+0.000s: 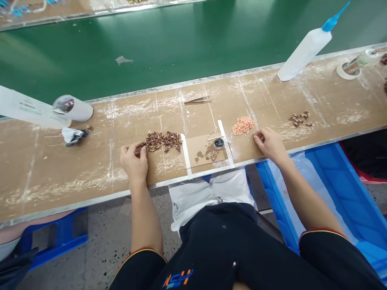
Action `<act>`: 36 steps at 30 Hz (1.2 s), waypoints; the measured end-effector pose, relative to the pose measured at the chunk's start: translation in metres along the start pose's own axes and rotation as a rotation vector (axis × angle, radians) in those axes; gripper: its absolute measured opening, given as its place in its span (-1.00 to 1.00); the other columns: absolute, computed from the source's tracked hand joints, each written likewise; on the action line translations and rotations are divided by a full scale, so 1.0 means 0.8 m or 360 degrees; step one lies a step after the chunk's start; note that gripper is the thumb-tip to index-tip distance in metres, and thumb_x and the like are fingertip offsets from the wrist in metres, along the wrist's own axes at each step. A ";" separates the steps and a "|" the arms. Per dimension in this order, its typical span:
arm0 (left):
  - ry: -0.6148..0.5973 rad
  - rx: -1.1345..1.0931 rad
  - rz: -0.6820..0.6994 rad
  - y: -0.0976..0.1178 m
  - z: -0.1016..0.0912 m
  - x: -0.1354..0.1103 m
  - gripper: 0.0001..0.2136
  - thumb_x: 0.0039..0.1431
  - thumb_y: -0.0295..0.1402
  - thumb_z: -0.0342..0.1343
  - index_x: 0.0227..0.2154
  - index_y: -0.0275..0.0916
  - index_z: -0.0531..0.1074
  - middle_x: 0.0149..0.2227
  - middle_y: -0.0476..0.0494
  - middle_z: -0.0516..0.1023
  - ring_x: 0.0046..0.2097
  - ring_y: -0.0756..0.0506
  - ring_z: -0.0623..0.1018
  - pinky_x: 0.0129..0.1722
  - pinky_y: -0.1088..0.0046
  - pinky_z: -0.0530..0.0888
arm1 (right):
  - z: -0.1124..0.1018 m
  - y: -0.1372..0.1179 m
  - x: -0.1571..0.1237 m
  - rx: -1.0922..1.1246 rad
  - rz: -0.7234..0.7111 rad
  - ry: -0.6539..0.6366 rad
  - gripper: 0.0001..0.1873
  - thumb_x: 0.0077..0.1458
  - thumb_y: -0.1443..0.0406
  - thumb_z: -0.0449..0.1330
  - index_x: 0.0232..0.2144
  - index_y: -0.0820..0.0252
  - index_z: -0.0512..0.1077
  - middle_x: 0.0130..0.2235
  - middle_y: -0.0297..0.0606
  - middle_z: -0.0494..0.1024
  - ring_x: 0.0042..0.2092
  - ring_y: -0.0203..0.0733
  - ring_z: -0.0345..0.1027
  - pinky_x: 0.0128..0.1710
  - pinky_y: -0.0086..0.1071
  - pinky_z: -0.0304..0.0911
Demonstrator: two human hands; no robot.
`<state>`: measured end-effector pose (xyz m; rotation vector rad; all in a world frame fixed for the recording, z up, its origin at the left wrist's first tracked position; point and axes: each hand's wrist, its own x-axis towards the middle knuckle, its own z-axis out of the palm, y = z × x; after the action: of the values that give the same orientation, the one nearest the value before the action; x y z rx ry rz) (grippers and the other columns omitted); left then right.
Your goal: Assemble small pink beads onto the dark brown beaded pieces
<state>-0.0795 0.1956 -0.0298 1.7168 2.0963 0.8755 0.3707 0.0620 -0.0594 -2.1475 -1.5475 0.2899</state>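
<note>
Head view: left hand [134, 159] at centre-left, fingertips pinched together at the near edge of the brown parts pile [163, 140]; can't tell if a piece is in them. Right hand [270, 144] at centre-right, fingers curled just beside the orange parts pile [243, 125], contents likewise unclear. Both sit close to the bench [45, 173] front edge. Cardboard pad [199, 147] lies between the hands. Bare bench runs back to the tweezers [198, 100], green belt [181, 40] beyond, blue bin [338, 189] lower right.
</note>
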 end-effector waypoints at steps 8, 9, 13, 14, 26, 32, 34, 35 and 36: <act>0.0065 -0.0125 -0.0115 0.009 -0.004 -0.006 -0.90 0.12 -0.61 0.27 -0.36 -0.30 0.54 -0.35 0.08 0.28 -0.36 0.00 0.37 -0.07 0.35 0.48 | -0.010 -0.008 0.018 -0.0099 0.0064 -0.0128 -0.96 0.15 0.26 0.23 -0.33 0.06 0.43 -0.36 -0.19 0.60 -0.34 -0.03 0.44 -0.21 -0.22 0.31; 0.0075 -0.0140 -0.0123 0.008 -0.004 -0.006 -0.88 0.11 -0.64 0.26 -0.37 -0.31 0.54 -0.35 0.08 0.29 -0.36 0.01 0.37 -0.09 0.37 0.46 | -0.011 -0.010 0.020 -0.0108 0.0083 -0.0133 -0.95 0.16 0.25 0.24 -0.34 0.06 0.44 -0.36 -0.19 0.60 -0.34 -0.04 0.43 -0.23 -0.23 0.28; 0.0080 -0.0230 -0.0171 0.006 -0.003 -0.006 -0.85 0.12 -0.69 0.24 -0.32 -0.34 0.55 -0.33 0.09 0.32 -0.38 0.04 0.38 -0.17 0.43 0.42 | -0.012 -0.017 0.028 -0.0174 0.0185 -0.0147 -0.84 0.17 0.17 0.30 -0.39 0.07 0.44 -0.40 -0.20 0.60 -0.35 -0.04 0.42 -0.28 -0.25 0.21; 0.0082 -0.0257 -0.0186 0.005 -0.003 -0.006 -0.85 0.12 -0.68 0.25 -0.32 -0.34 0.54 -0.33 0.09 0.34 -0.38 0.05 0.38 -0.18 0.44 0.42 | -0.013 -0.019 0.030 -0.0188 0.0204 -0.0147 -0.81 0.16 0.15 0.32 -0.40 0.06 0.44 -0.42 -0.20 0.59 -0.35 -0.04 0.42 -0.29 -0.26 0.20; 0.0278 -0.0657 -0.0399 -0.005 0.002 -0.007 -0.78 0.03 -0.71 0.26 -0.28 -0.35 0.50 -0.30 0.08 0.41 -0.36 0.10 0.45 -0.31 0.59 0.44 | -0.025 -0.015 0.009 0.0043 -0.0082 -0.0204 -0.88 0.18 0.18 0.25 -0.36 0.07 0.47 -0.34 -0.18 0.63 -0.37 -0.09 0.44 -0.28 -0.22 0.35; 0.0334 -0.0768 -0.0436 -0.004 0.005 -0.005 -0.70 -0.06 -0.73 0.25 -0.23 -0.36 0.53 -0.30 0.08 0.45 -0.33 0.10 0.53 -0.26 0.57 0.54 | -0.012 -0.026 0.021 -0.0307 -0.0165 -0.0335 -0.88 0.26 0.24 0.22 -0.35 0.07 0.43 -0.33 -0.14 0.60 -0.32 -0.03 0.46 -0.23 -0.21 0.33; 0.0351 -0.0809 -0.0485 -0.003 0.005 -0.004 -0.63 -0.10 -0.73 0.24 -0.18 -0.35 0.52 -0.35 0.11 0.48 -0.35 0.09 0.54 -0.28 0.58 0.52 | -0.012 -0.028 0.026 -0.0380 -0.0208 -0.0393 -0.86 0.27 0.27 0.21 -0.38 0.07 0.41 -0.33 -0.11 0.59 -0.30 0.00 0.46 -0.24 -0.22 0.31; 0.0357 -0.0823 -0.0505 -0.002 0.004 -0.004 -0.63 -0.11 -0.72 0.24 -0.18 -0.35 0.52 -0.36 0.11 0.48 -0.36 0.09 0.55 -0.29 0.58 0.51 | -0.013 -0.028 0.028 -0.0395 -0.0228 -0.0405 -0.86 0.27 0.28 0.20 -0.39 0.08 0.42 -0.32 -0.09 0.60 -0.29 0.01 0.47 -0.24 -0.22 0.30; 0.0361 -0.0816 -0.0508 -0.002 0.004 -0.004 -0.66 -0.12 -0.71 0.24 -0.21 -0.35 0.52 -0.36 0.10 0.49 -0.37 0.09 0.54 -0.29 0.56 0.50 | -0.014 -0.028 0.029 -0.0404 -0.0249 -0.0412 -0.86 0.27 0.30 0.20 -0.38 0.09 0.43 -0.30 -0.07 0.61 -0.27 0.02 0.48 -0.23 -0.22 0.29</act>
<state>-0.0780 0.1932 -0.0333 1.0332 1.9648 1.3993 0.3645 0.0863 -0.0360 -2.2296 -1.9814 0.3453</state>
